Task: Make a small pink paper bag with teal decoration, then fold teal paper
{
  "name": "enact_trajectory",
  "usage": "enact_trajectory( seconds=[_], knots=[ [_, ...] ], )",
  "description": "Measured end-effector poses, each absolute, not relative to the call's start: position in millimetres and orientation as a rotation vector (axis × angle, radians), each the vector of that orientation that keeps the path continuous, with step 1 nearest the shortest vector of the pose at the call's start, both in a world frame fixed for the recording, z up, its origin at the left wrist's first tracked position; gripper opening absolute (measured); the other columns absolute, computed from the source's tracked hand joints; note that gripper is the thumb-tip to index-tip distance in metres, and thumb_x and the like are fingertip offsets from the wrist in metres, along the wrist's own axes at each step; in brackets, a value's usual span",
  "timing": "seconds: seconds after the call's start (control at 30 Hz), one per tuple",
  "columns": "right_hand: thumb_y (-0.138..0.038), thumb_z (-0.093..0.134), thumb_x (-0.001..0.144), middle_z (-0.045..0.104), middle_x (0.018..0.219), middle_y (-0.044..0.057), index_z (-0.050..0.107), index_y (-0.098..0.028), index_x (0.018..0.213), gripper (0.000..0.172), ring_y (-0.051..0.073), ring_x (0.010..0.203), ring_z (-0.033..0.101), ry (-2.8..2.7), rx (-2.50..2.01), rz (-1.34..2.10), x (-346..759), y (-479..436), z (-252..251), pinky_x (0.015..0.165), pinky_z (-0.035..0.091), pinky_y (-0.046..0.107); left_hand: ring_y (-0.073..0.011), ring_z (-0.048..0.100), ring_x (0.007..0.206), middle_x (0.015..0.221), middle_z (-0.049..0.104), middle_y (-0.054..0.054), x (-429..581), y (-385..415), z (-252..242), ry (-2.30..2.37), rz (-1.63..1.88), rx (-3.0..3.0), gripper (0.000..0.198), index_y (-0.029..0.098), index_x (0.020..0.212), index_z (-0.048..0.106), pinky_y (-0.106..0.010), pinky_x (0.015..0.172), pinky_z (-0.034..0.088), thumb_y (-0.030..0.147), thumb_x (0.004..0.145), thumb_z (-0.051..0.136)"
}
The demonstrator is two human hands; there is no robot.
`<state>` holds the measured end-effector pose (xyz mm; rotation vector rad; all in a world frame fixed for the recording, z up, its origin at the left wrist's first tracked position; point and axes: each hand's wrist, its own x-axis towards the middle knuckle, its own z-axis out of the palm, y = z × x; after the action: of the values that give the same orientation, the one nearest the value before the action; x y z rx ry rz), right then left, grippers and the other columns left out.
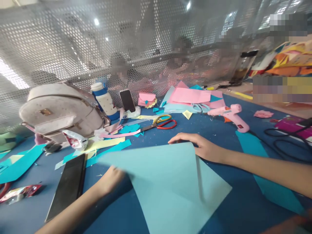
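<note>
A sheet of light blue paper (170,175) lies before me, its upper part bent over in a loose fold and its left corner raised and blurred. My left hand (112,179) is at that raised corner, its fingers hidden beneath the paper. At the far right end of the fold, my right hand (195,144) rests behind the paper's edge with fingers stretched out to the left, partly covered by it. Beyond the sheet lie scissors (162,124) with red and yellow handles. A pink glue gun (230,116) sits past my right hand.
A pale backpack (60,110), a bottle (104,100) and a propped phone (127,100) stand at the back left. A black tablet-like slab (67,185) lies near my left forearm. Paper scraps (109,152), stacked pink paper (191,95) and a black cable (275,146) surround the work area.
</note>
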<state>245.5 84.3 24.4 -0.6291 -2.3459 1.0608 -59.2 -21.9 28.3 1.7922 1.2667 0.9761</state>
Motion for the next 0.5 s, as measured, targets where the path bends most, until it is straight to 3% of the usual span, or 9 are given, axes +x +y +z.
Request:
enact_trajectory(
  seconds=[0.07, 0.2, 0.4, 0.47, 0.5],
  knots=[
    [-0.038, 0.050, 0.092, 0.065, 0.122, 0.006, 0.062, -0.022, 0.119, 0.035, 0.025, 0.111, 0.061, -2.325, -0.689, 1.085, 245, 81, 24, 0.094, 0.048, 0.035, -0.0281, 0.071, 0.091, 0.100, 0.075, -0.009, -59, -20, 21, 1.348, 1.036, 1.586, 0.043, 0.019, 0.099, 0.073, -0.036, 0.077, 0.060, 0.052, 0.091, 0.046],
    [-0.046, 0.057, 0.087, 0.067, 0.118, 0.008, 0.056, -0.022, 0.129, 0.048, 0.029, 0.107, 0.064, -2.230, -0.909, 1.122, 245, 85, 21, 0.088, 0.053, 0.037, -0.0285, 0.070, 0.098, 0.111, 0.072, -0.011, -53, -13, 16, 1.344, 1.217, 0.780, 0.044, 0.018, 0.109, 0.068, -0.038, 0.083, 0.059, 0.054, 0.086, 0.057],
    [-0.050, 0.057, 0.085, 0.064, 0.123, 0.011, 0.057, -0.020, 0.127, 0.052, 0.034, 0.112, 0.060, -2.209, -1.041, 0.689, 254, 118, 28, 0.089, 0.051, 0.040, -0.0165, 0.068, 0.073, 0.090, 0.072, -0.004, -60, -7, 37, 1.224, 1.281, 0.968, 0.034, 0.017, 0.104, 0.066, -0.027, 0.068, 0.056, 0.034, 0.076, 0.074],
    [-0.050, 0.053, 0.088, 0.067, 0.117, 0.009, 0.060, -0.021, 0.121, 0.044, 0.030, 0.104, 0.063, -2.391, -0.996, 0.635, 259, 126, 39, 0.082, 0.051, 0.037, -0.0173, 0.069, 0.082, 0.105, 0.070, -0.005, -71, -5, 53, 1.305, 1.413, 1.104, 0.045, 0.022, 0.121, 0.059, -0.026, 0.070, 0.056, 0.035, 0.079, 0.070],
    [-0.049, 0.050, 0.091, 0.068, 0.112, 0.008, 0.062, -0.021, 0.118, 0.040, 0.028, 0.097, 0.065, -2.512, -0.952, 0.616, 261, 127, 45, 0.077, 0.051, 0.034, -0.0208, 0.066, 0.100, 0.124, 0.063, -0.006, -76, -4, 62, 1.358, 1.479, 1.254, 0.054, 0.028, 0.134, 0.049, -0.031, 0.082, 0.056, 0.035, 0.083, 0.066]
  ],
)
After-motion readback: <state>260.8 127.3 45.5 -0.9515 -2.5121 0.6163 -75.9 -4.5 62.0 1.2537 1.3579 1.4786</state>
